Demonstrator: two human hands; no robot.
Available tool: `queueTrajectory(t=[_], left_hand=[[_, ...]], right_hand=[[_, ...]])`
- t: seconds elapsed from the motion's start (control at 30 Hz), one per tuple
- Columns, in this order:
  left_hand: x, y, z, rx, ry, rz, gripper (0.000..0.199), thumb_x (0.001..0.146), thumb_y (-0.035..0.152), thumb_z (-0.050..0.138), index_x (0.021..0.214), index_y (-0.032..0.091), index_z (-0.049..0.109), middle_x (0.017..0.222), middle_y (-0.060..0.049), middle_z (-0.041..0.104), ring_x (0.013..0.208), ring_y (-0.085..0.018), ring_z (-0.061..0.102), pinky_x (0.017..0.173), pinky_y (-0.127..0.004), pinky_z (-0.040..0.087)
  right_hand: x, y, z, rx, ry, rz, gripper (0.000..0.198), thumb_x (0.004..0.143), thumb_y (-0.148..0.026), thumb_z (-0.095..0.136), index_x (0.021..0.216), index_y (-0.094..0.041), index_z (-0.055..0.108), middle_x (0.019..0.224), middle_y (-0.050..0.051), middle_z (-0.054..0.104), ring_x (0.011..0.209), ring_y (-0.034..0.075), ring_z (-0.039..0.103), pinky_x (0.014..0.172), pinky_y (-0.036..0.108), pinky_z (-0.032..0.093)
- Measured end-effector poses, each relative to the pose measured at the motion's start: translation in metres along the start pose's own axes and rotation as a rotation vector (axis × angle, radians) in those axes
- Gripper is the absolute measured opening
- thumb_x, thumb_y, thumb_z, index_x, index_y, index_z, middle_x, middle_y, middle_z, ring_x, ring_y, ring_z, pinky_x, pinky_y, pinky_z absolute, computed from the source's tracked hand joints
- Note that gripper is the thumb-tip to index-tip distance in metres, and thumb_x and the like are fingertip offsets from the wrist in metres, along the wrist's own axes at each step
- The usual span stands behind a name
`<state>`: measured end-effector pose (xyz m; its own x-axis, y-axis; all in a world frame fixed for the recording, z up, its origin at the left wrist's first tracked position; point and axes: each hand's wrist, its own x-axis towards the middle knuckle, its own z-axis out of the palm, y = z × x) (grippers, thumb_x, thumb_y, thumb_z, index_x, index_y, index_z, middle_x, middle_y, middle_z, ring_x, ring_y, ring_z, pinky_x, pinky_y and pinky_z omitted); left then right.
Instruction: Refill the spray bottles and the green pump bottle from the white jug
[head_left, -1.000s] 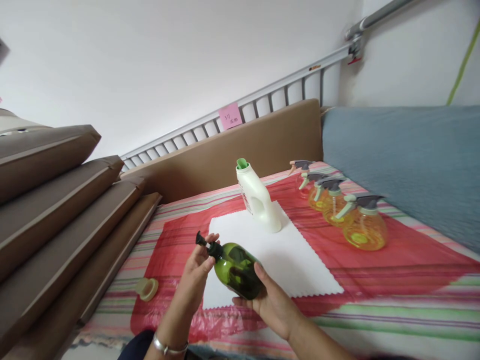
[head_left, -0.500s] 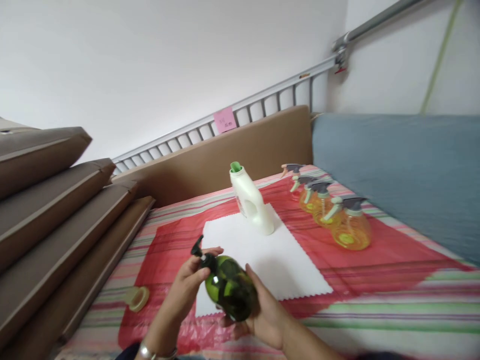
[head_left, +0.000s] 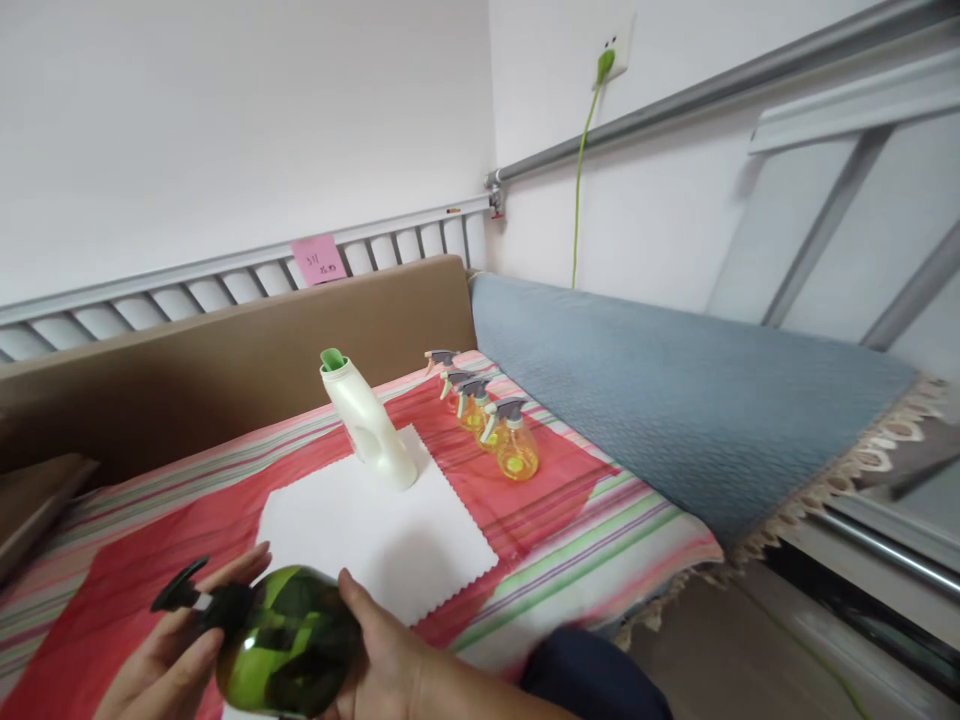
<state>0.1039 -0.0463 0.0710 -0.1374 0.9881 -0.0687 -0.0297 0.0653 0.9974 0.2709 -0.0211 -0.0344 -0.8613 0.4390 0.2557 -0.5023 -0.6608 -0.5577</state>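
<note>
Two hands hold a green bottle (head_left: 289,640) near the white cloth's (head_left: 375,530) front edge: right hand (head_left: 386,665) clasping its body, left hand (head_left: 169,665) curled around the pump (head_left: 187,597).

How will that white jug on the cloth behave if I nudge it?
The white jug stands leaning, so it may tip rather than slide. The white cloth beneath would probably drag or bunch. Its smooth plastic looks slippery; how full it is cannot be seen.

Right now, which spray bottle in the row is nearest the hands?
The front orange spray bottle, at the row's near end. The other three stand behind it toward the brown board. Both hands hold the green pump bottle.
</note>
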Motion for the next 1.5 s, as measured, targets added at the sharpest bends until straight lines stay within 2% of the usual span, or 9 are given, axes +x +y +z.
queueTrajectory(t=[0.1, 0.27, 0.47, 0.6, 0.73, 0.87, 1.0, 1.23, 1.5], left_hand=[[0.001, 0.000, 0.000, -0.020, 0.068, -0.012, 0.049, 0.048, 0.035, 0.079, 0.094, 0.023, 0.068, 0.111, -0.004, 0.066, 0.108, -0.035, 0.054, 0.079, -0.037, 0.055], [0.000, -0.001, 0.005, -0.004, 0.084, -0.001, 0.044, 0.052, 0.036, 0.078, 0.093, 0.023, 0.068, 0.108, -0.003, 0.067, 0.107, -0.034, 0.055, 0.083, -0.039, 0.052], [-0.012, 0.006, 0.017, -0.001, -0.132, 0.090, 0.050, 0.059, 0.041, 0.073, 0.100, 0.013, 0.066, 0.118, -0.016, 0.060, 0.110, -0.036, 0.052, 0.092, -0.044, 0.041], [-0.012, 0.004, 0.022, -0.051, -0.082, 0.207, 0.052, 0.057, 0.044, 0.074, 0.101, 0.017, 0.065, 0.116, -0.014, 0.060, 0.110, -0.033, 0.051, 0.089, -0.040, 0.041], [-0.013, 0.000, 0.025, -0.031, -0.026, 0.236, 0.040, 0.059, 0.036, 0.075, 0.093, 0.015, 0.067, 0.099, -0.010, 0.066, 0.090, -0.025, 0.058, 0.079, -0.032, 0.043], [-0.016, 0.004, 0.021, -0.067, -0.145, 0.231, 0.035, 0.063, 0.033, 0.072, 0.094, 0.016, 0.067, 0.102, -0.010, 0.064, 0.094, -0.025, 0.055, 0.083, -0.033, 0.041], [-0.021, 0.009, 0.018, -0.111, -0.280, 0.200, 0.037, 0.064, 0.035, 0.072, 0.095, 0.014, 0.067, 0.106, -0.011, 0.063, 0.102, -0.028, 0.052, 0.089, -0.036, 0.037], [-0.019, 0.001, 0.022, -0.093, -0.080, 0.221, 0.036, 0.062, 0.031, 0.074, 0.093, 0.016, 0.068, 0.097, -0.008, 0.065, 0.088, -0.022, 0.055, 0.078, -0.030, 0.040], [-0.020, 0.003, 0.018, -0.063, -0.118, 0.219, 0.028, 0.065, 0.026, 0.070, 0.091, 0.017, 0.069, 0.097, -0.006, 0.066, 0.095, -0.023, 0.054, 0.082, -0.031, 0.039]], right_hand=[[-0.002, -0.003, 0.005, 0.013, -0.036, -0.044, 0.094, 0.058, -0.084, 0.036, 0.124, -0.018, 0.048, 0.123, 0.016, 0.054, 0.071, 0.024, 0.064, 0.062, 0.045, 0.052], [-0.005, -0.005, 0.001, 0.086, -0.038, 0.037, 0.095, 0.061, -0.085, 0.029, 0.120, -0.014, 0.051, 0.116, 0.016, 0.060, 0.067, 0.023, 0.066, 0.046, 0.031, 0.051], [-0.015, -0.010, 0.019, 0.286, 0.153, 0.237, 0.098, 0.069, -0.082, 0.017, 0.116, -0.005, 0.053, 0.086, 0.015, 0.069, 0.065, 0.025, 0.067, 0.044, 0.030, 0.052], [-0.015, -0.013, 0.034, 0.255, 0.269, 0.115, 0.076, 0.078, -0.071, 0.031, 0.111, -0.008, 0.057, 0.087, 0.013, 0.069, 0.064, 0.024, 0.067, 0.048, 0.029, 0.053], [-0.016, -0.013, 0.041, 0.215, 0.364, 0.069, 0.063, 0.081, -0.064, 0.038, 0.108, -0.011, 0.060, 0.085, 0.011, 0.070, 0.062, 0.022, 0.067, 0.047, 0.028, 0.052], [-0.015, -0.013, 0.037, 0.262, 0.373, 0.205, 0.068, 0.077, -0.067, 0.042, 0.103, -0.008, 0.062, 0.078, 0.012, 0.070, 0.058, 0.023, 0.066, 0.042, 0.025, 0.049], [-0.012, -0.011, 0.037, 0.328, 0.428, 0.275, 0.061, 0.079, -0.062, 0.045, 0.093, -0.007, 0.065, 0.077, 0.012, 0.071, 0.061, 0.023, 0.067, 0.052, 0.030, 0.054], [-0.013, -0.011, 0.036, 0.252, 0.450, 0.244, 0.055, 0.081, -0.059, 0.046, 0.094, -0.009, 0.066, 0.081, 0.013, 0.072, 0.064, 0.023, 0.068, 0.055, 0.027, 0.053], [-0.012, -0.005, 0.024, 0.317, 0.365, 0.301, 0.066, 0.078, -0.066, 0.042, 0.096, -0.006, 0.064, 0.080, 0.013, 0.071, 0.063, 0.022, 0.067, 0.061, 0.029, 0.052]])
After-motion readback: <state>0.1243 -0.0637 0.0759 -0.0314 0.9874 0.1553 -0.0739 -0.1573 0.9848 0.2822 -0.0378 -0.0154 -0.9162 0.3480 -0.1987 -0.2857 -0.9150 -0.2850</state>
